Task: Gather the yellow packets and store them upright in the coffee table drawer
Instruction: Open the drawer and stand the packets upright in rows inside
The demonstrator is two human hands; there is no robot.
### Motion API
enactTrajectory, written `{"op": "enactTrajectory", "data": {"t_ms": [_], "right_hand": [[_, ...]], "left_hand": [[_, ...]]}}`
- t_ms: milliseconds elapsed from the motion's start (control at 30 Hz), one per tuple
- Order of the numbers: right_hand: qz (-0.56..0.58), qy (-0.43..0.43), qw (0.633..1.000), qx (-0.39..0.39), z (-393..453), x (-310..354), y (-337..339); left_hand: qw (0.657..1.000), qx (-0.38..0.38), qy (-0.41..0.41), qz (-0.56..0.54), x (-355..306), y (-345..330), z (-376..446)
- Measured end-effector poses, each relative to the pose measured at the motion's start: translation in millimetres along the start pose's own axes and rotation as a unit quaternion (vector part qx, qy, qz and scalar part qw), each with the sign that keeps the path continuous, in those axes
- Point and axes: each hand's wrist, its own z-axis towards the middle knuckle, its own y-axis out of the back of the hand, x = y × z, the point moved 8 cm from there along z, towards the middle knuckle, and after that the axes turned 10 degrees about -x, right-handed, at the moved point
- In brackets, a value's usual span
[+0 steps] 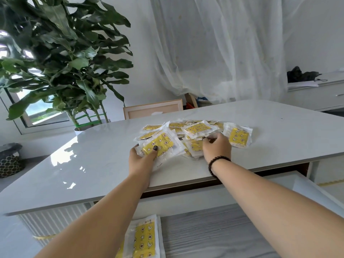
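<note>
Both bare forearms reach forward over the near edge of the bench (93, 170). The left hand (143, 158) lies at the left side of the pile of yellow packets (197, 131), its thumb, with a dark-painted nail, pressed on top of a small stack of packets (158, 144) while the fingers curl underneath, so it grips that stack. The right hand (216, 148) rests palm-down on the middle of the pile, fingers (208, 139) bent and pinching at a packet's edge; a dark beaded bracelet (217, 162) circles its wrist.

The bench is a glossy, pale grey, stone-look slab with a rounded near corner, mirroring window light and leaf shadows. Under its front edge the coffee table drawer (223, 229) stands pulled open, with a grey wood-grain floor and white walls; several packets (143, 239) stand against its left side. The cabinet face to the drawer's left is white and ribbed.

The packets are flat clear plastic sleeves with yellow inserts printed with stars, moons and small flowers; they overlap loosely in a crinkled heap.

Behind the bench stand a large-leaved green potted plant (61, 58), a light wooden frame (152, 108) and sheer white curtains (223, 49). A white sideboard (320, 95) at the right carries a dark crumpled object, and a patterned basket (10, 161) sits on the floor at the left.
</note>
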Motion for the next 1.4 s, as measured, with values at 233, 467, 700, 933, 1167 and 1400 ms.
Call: {"op": "enactTrajectory", "data": {"t_ms": [233,467,700,933,1167,1400], "right_hand": [[-0.288,-0.002,0.952,0.108,0.9,-4.5,-22.1],[-0.239,-0.007,0.936,0.260,13.3,4.7,-21.3],[-0.072,-0.035,0.962,0.262,29.4,-18.9,-7.2],[0.109,-0.059,0.935,0.332,25.0,-23.0,-6.4],[0.078,-0.011,0.925,0.373,11.4,-13.3,-17.2],[-0.055,0.148,0.923,0.352,-28.7,7.3,-36.5]], "left_hand": [[1.000,0.004,0.002,-0.015,-3.7,2.5,-3.4],[0.994,0.014,-0.067,0.090,-11.6,0.6,-9.6],[0.978,0.022,-0.118,0.171,-20.7,-7.2,-15.9],[0.963,0.078,-0.133,0.223,-18.2,-20.4,-23.4],[0.966,0.122,-0.118,0.194,-16.8,-26.4,-29.7],[0.963,0.116,-0.137,0.200,-18.6,-24.7,-27.7]]}}
